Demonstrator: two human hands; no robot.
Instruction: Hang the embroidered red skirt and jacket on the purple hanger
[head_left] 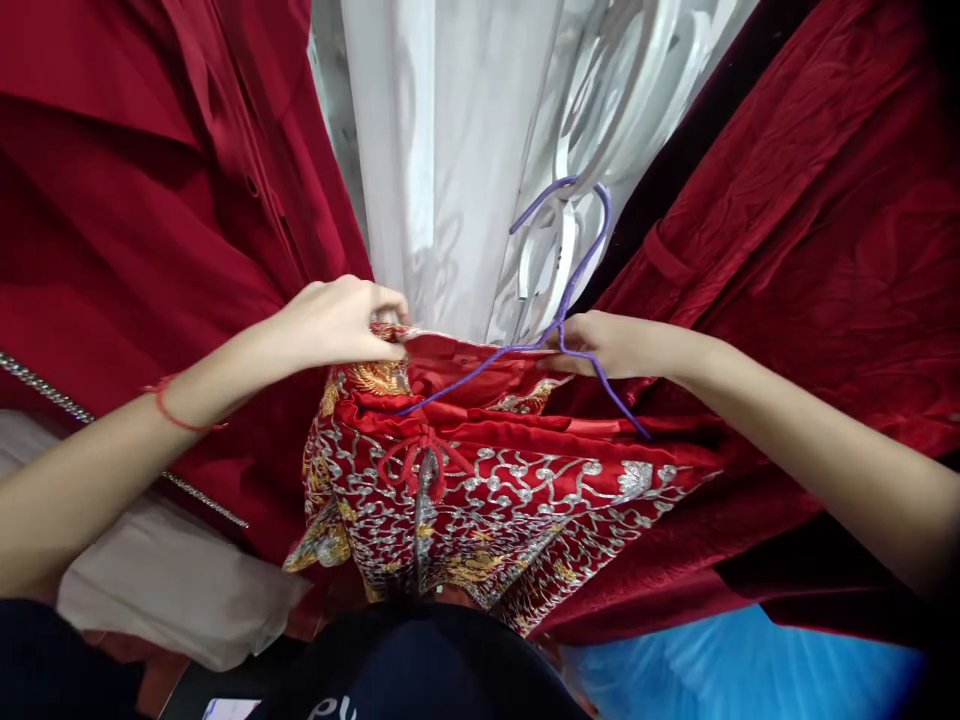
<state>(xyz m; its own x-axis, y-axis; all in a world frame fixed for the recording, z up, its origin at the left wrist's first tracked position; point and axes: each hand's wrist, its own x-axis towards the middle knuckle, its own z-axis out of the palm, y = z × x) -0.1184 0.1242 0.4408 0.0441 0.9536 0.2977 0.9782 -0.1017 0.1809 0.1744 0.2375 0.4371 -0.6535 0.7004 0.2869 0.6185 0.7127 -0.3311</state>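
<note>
A red garment (480, 490) with silver and gold embroidery hangs in front of me on a thin purple wire hanger (570, 290). My left hand (341, 322) pinches the garment's upper left edge, near the collar. My right hand (611, 345) grips the purple hanger just below its hook, at the garment's upper right. The hanger's hook rises among white hangers (600, 130) behind it.
Dark red garments hang close on the left (150, 200) and right (810, 260). White fabric (442, 150) hangs behind the centre. A pale cloth (165, 580) lies at lower left, and blue fabric (735, 670) at lower right.
</note>
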